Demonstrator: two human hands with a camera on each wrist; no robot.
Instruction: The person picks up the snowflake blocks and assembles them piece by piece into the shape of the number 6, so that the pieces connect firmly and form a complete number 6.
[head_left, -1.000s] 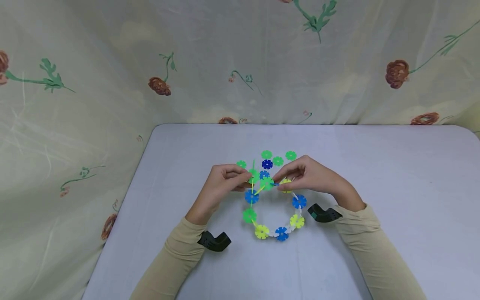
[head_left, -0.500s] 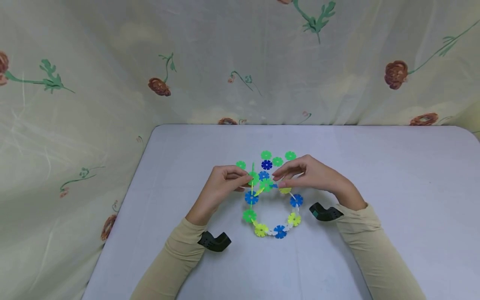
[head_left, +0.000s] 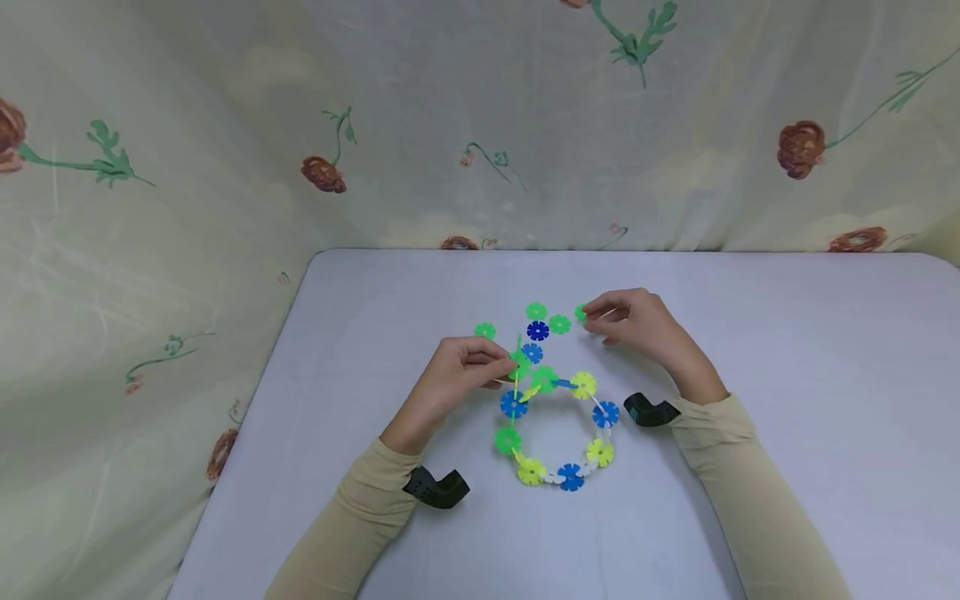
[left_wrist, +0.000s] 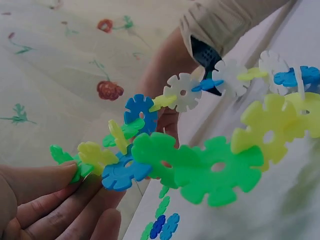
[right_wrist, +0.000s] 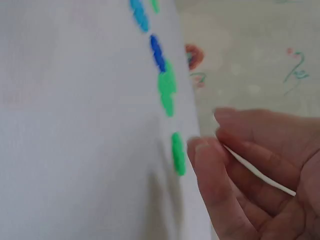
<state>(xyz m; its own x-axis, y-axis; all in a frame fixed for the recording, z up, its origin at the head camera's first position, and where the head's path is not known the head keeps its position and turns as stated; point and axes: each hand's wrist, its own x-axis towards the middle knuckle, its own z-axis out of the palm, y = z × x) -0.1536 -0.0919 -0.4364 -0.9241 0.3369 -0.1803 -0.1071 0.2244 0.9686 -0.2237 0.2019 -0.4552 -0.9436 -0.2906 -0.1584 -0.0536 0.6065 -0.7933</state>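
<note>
My left hand [head_left: 467, 368] pinches a green notched plastic disc [left_wrist: 65, 156] between thumb and fingers. That disc belongs to a ring of interlocking discs [head_left: 606, 414] in green, yellow, blue and white, held up in the left wrist view. Two green discs [left_wrist: 217, 167] of the ring overlap near the camera. At the back right, my right hand [head_left: 641, 329] hovers by a loose green disc [head_left: 580, 312], partly covered by its fingertips. In the right wrist view its thumb and fingers are loosely bent with no disc between them, and the loose green disc [right_wrist: 178, 154] lies beyond.
Loose discs lie on the white table [head_left: 787, 350] behind the ring: a dark blue one [head_left: 537, 331], a lighter blue one [head_left: 532, 352] and several green ones [head_left: 559, 324]. A flowered curtain [head_left: 420, 125] hangs along the back and left sides.
My right hand has let go of the ring's far side and moved back and right to the loose green disc. The left hand keeps its pinch with little movement.
</note>
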